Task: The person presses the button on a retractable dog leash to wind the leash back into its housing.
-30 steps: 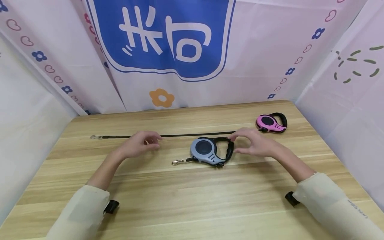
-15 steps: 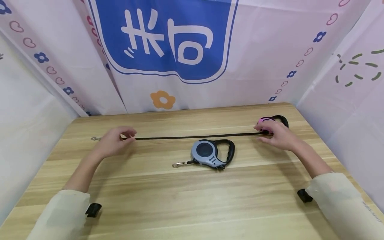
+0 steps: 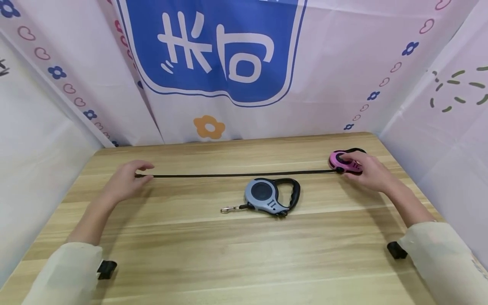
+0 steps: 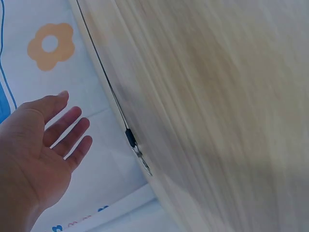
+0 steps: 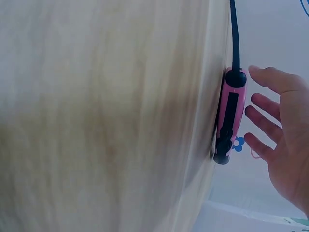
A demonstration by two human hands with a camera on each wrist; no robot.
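Observation:
A pink retractable dog leash (image 3: 334, 162) lies at the back right, its black strap (image 3: 236, 175) pulled out straight to the left. Over the strap's far left end hovers my left hand (image 3: 123, 183), fingers loosely bent and thumb apart. That hand hides the metal clip in the head view; the left wrist view shows the clip (image 4: 142, 159) on the wood, away from the fingers. My right hand (image 3: 370, 173) is over the pink leash, covering part of its handle. In the right wrist view its relaxed fingertips (image 5: 249, 111) are close beside the pink casing.
A grey-blue retractable leash (image 3: 253, 194) with a black handle lies mid-table, its short metal clip (image 3: 229, 209) pointing left. The wooden table (image 3: 228, 262) ends at printed cloth (image 3: 324, 84) along the back and both sides.
My hands have spread apart: the left moved left along the strap to its end, the right moved from the grey leash's handle to the pink leash. Both leashes stay put.

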